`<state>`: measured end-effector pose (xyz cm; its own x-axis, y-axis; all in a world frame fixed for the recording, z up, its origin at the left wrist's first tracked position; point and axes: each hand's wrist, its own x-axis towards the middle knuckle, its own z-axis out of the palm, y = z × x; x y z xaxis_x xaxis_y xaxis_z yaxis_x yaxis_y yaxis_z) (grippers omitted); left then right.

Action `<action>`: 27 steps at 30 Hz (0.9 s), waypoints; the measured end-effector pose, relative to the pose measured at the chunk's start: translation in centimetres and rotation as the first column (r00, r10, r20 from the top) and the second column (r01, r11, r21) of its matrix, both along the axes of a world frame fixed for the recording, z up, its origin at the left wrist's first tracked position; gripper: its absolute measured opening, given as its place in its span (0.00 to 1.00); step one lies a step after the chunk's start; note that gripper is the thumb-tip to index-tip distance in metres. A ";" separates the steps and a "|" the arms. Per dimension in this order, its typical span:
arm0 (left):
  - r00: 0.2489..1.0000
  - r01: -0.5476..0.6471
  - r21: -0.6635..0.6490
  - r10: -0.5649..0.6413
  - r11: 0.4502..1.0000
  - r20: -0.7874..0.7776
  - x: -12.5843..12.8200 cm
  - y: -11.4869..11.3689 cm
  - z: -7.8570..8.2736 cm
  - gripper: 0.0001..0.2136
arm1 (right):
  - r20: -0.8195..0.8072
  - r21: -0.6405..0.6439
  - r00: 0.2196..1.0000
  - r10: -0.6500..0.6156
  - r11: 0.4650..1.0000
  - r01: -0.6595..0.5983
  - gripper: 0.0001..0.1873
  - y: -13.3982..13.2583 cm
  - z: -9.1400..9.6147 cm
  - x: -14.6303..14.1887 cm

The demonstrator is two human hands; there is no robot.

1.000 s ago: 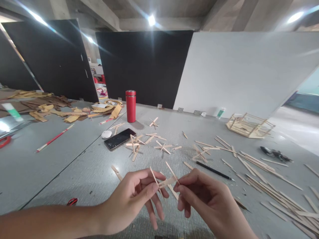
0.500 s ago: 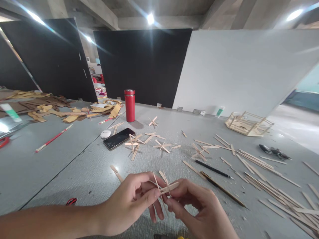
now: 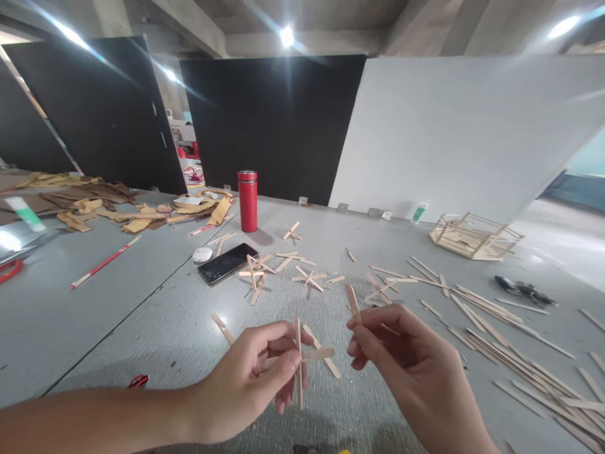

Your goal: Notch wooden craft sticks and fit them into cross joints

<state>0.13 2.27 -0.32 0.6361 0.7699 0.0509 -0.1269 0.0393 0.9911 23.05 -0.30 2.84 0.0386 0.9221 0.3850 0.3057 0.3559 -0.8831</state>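
Observation:
My left hand (image 3: 255, 378) pinches a small cross of thin wooden sticks (image 3: 302, 356), one stick upright and one lying across it. My right hand (image 3: 406, 372) is a little to the right of it, apart from the cross, and pinches a single short wooden stick (image 3: 353, 302) that points up and away. Both hands hover above the grey table (image 3: 155, 328) near its front edge. Another loose stick (image 3: 324, 362) lies on the table just behind the cross.
Several loose sticks and glued crosses (image 3: 307, 279) are scattered ahead and to the right. A black phone (image 3: 227, 263), a white earbud case (image 3: 202, 255) and a red flask (image 3: 247, 201) stand beyond. A stick frame (image 3: 474, 236) sits far right, cardboard scraps (image 3: 94, 205) far left.
My right hand has let go of the crossed sticks and drawn off to the right, now with a single stick in it. The left hand keeps the cross, turned more upright.

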 end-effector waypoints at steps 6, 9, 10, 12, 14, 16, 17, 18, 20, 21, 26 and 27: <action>0.992 0.104 -0.089 -0.109 0.991 -0.057 -0.2 0.0 0.4 0.23 | 0.017 -0.090 0.991 0.129 0.988 -0.127 0.04 -0.2 0.4 0.0; 0.982 0.169 -0.141 -0.179 0.975 -0.059 -0.2 -0.1 0.2 0.25 | -0.093 -0.178 0.965 0.245 0.950 -0.258 0.06 -0.4 0.3 -0.2; 0.978 0.190 -0.152 -0.200 0.970 -0.058 -0.3 -0.2 0.2 0.26 | -0.127 -0.201 0.956 0.266 0.937 -0.287 0.07 -0.5 0.3 -0.3; 0.971 0.219 -0.154 -0.231 0.964 -0.064 -0.3 -0.3 0.1 0.26 | -0.179 -0.231 0.941 0.288 0.917 -0.325 0.09 -0.4 0.4 -0.3; 0.968 0.226 -0.127 -0.237 0.966 -0.079 -0.3 -0.3 0.2 0.26 | -0.208 -0.261 0.930 0.302 0.899 -0.351 0.11 -0.4 0.6 -0.2; 0.971 0.212 -0.076 -0.218 0.974 -0.094 -0.3 -0.3 0.4 0.23 | -0.231 -0.282 0.918 0.322 0.881 -0.380 0.12 -0.3 0.8 -0.3; 0.974 0.201 -0.043 -0.204 0.979 -0.094 -0.2 -0.3 0.5 0.22 | -0.238 -0.295 0.912 0.334 0.870 -0.396 0.12 -0.3 0.9 -0.3; 0.978 0.189 -0.013 -0.189 0.982 -0.091 -0.2 -0.3 0.7 0.20 | -0.247 -0.306 0.903 0.352 0.856 -0.417 0.12 -0.4 0.9 -0.3; 0.982 0.173 0.025 -0.170 0.985 -0.086 -0.1 -0.4 0.9 0.18 | -0.280 -0.322 0.879 0.387 0.824 -0.466 0.12 -0.5 1.0 -0.4; 0.982 0.172 0.028 -0.169 0.985 -0.084 -0.1 -0.4 1.0 0.18 | -0.300 -0.325 0.868 0.396 0.813 -0.484 0.12 -0.5 1.0 -0.5; 0.976 0.190 -0.026 -0.192 0.981 -0.099 -0.2 -0.4 0.9 0.19 | -0.367 -0.310 0.844 0.391 0.804 -0.508 0.09 -0.6 0.6 -0.6; 0.975 0.195 -0.041 -0.199 0.980 -0.101 -0.2 -0.4 0.8 0.18 | -0.370 -0.295 0.845 0.386 0.813 -0.501 0.08 -0.6 0.6 -0.6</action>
<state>-0.11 1.85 0.45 0.7760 0.6291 -0.0448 -0.0101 0.0835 0.9965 22.48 -0.86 3.41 -0.3576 0.9324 0.0526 -0.0855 0.0234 -0.9961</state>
